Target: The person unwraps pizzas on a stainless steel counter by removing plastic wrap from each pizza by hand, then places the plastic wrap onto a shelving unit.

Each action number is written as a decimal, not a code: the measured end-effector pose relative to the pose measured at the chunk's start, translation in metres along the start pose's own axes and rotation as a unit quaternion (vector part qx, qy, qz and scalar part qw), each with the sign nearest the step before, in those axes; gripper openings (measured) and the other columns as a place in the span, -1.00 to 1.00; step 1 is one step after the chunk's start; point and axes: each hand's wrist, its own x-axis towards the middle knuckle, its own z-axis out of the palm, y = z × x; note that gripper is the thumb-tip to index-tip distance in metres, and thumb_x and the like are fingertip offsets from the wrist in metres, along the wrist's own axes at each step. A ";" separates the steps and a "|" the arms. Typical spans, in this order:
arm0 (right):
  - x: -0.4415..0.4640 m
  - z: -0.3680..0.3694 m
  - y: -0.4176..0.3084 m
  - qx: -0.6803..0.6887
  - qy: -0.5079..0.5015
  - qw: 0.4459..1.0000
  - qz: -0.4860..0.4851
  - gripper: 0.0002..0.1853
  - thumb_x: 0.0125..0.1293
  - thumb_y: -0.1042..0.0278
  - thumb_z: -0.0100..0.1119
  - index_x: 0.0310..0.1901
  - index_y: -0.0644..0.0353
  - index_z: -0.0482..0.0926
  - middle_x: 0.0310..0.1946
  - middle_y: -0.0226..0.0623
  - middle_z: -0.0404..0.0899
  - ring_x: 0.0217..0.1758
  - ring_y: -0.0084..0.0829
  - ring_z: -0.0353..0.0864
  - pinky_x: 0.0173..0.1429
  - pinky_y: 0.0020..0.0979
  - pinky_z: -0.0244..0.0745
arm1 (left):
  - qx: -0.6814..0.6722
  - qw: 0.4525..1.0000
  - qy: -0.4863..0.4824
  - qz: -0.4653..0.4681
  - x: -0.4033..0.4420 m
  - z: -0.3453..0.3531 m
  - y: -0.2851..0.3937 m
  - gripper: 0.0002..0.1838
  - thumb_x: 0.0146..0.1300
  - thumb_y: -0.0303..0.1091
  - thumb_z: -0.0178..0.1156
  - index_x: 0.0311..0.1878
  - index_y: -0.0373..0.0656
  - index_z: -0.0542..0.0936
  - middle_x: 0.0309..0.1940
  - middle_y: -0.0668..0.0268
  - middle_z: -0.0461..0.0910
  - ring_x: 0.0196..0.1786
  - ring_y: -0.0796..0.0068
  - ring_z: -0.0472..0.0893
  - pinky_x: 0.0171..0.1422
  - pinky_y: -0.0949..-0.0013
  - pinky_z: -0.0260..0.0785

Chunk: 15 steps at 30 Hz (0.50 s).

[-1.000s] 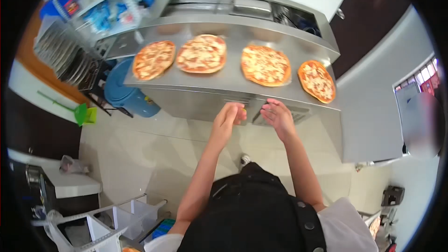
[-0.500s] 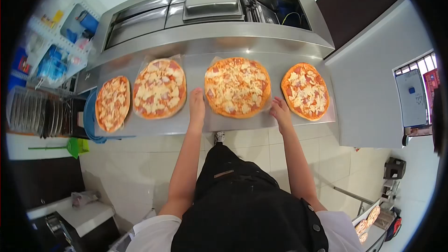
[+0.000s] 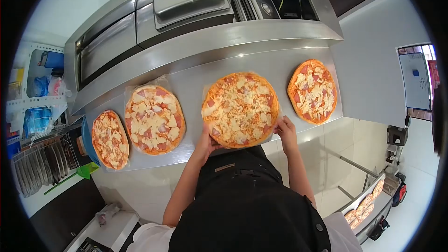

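At the counter edge (image 3: 149,162), left fingers (image 3: 206,140) and right fingers (image 3: 284,124) grip a pizza (image 3: 240,109), gaps either side.

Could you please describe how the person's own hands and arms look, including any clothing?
The left hand and right hand are bare, without gloves. The forearms are uncovered below short whitish fabric sleeves, worn with a black garment bearing round dark buttons.
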 end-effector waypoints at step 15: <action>-0.024 0.041 -0.099 0.274 -0.190 0.942 0.025 -0.87 0.32 0.36 -0.11 -0.38 0.11 0.41 -0.58 -0.44 0.32 -0.49 -0.58 0.29 -0.16 -0.50 0.25 | -0.373 0.899 -0.037 0.225 -0.010 0.062 -0.011 -0.51 0.31 0.01 0.02 0.11 -0.18 0.38 -0.06 0.21 0.45 -0.03 0.40 0.48 0.06 0.31 0.38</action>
